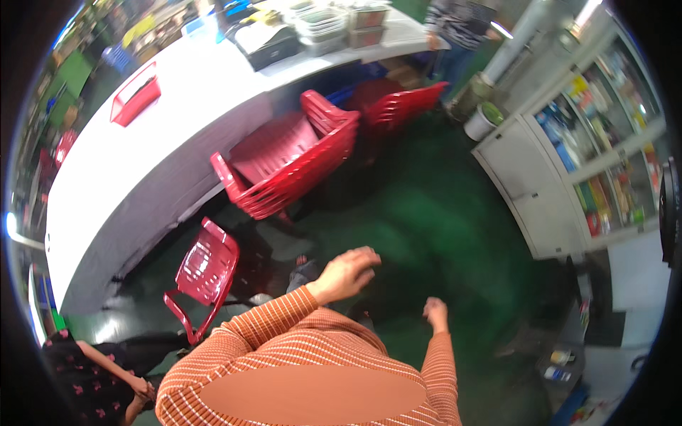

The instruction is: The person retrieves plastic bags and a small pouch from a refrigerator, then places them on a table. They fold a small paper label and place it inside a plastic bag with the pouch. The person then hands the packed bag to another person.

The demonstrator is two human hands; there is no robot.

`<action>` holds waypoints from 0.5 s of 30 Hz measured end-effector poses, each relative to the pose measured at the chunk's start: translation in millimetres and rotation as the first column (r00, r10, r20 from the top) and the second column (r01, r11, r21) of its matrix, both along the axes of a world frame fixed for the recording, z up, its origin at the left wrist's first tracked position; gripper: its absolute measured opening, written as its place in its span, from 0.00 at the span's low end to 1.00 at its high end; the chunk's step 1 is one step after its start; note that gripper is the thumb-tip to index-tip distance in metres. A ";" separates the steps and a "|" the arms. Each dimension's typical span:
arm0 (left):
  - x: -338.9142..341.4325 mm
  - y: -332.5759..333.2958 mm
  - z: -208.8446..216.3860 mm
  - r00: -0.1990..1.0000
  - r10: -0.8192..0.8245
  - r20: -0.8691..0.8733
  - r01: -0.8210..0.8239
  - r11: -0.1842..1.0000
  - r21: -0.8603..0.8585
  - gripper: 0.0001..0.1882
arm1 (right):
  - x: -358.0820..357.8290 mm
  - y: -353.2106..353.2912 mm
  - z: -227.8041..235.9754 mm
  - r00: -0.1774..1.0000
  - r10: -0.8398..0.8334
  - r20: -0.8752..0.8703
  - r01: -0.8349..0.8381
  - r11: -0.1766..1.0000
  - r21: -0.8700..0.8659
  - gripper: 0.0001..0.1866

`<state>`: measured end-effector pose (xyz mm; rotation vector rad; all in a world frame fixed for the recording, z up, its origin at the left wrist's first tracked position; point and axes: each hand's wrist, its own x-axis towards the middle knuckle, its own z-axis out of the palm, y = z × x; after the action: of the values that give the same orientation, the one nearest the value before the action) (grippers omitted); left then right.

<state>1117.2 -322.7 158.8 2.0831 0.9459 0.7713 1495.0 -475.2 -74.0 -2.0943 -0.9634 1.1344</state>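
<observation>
My left hand point(347, 275) is held in front of my body at the middle of the view, above the dark green floor point(455, 206). Its fingers are loosely stretched, and nothing is in it. My right hand point(436, 313) hangs lower and farther right, with its fingers curled in and no object showing in it. Both arms wear orange striped sleeves. Nearest ahead of my left hand is a stack of red plastic armchairs point(291, 163) against the long counter. A single dark red chair point(207, 266) stands to the left. Neither hand touches anything.
A curved white counter point(192, 78) carries a red basket point(136, 96), a black tray point(264, 46) and clear containers point(323, 28). More red chairs point(401, 106) stand beside it. Right are a glass-fronted cabinet point(533, 192) and white bucket point(484, 122). One person point(92, 376) is lower left, another point(462, 35) far off.
</observation>
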 end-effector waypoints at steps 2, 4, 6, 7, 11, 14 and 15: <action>-33.7 46.5 8.4 0.910 0.324 0.260 -0.370 0.917 0.152 0.21 | 2.5 98.5 25.7 1.000 -0.015 0.003 0.014 0.982 0.187 0.08; -107.1 89.4 4.7 0.761 0.574 0.303 -0.645 0.721 0.255 0.24 | -53.9 201.4 77.8 0.986 0.073 -0.150 -0.036 0.971 0.236 0.12; -174.8 124.3 -15.0 0.551 0.793 0.259 -0.827 0.480 0.292 0.29 | -136.6 280.2 140.5 0.966 -0.020 -0.259 0.045 0.995 0.090 0.25; -200.4 138.5 -37.7 0.382 0.860 0.337 -0.921 0.385 0.063 0.32 | -169.4 315.8 152.4 0.937 -0.022 -0.349 0.064 0.992 0.110 0.32; -291.3 178.9 -123.8 -0.068 0.990 -0.121 -0.611 -0.137 -0.779 0.43 | -284.8 421.0 182.1 0.812 -0.108 -0.573 0.135 0.991 0.005 0.53; -373.5 178.0 -245.5 -0.030 0.999 0.023 0.060 0.025 -0.998 0.38 | -355.6 470.4 192.1 0.652 -0.030 -0.758 0.019 1.000 -0.023 0.44; -349.2 193.6 -243.8 0.044 0.997 0.057 -0.021 0.058 -0.998 0.43 | -345.4 478.2 183.4 0.635 -0.034 -0.772 0.025 0.999 -0.024 0.40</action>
<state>768.0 -129.1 -84.9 -0.1631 1.2645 1.2652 1149.6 3.0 109.4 -1.3428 -0.4773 1.7964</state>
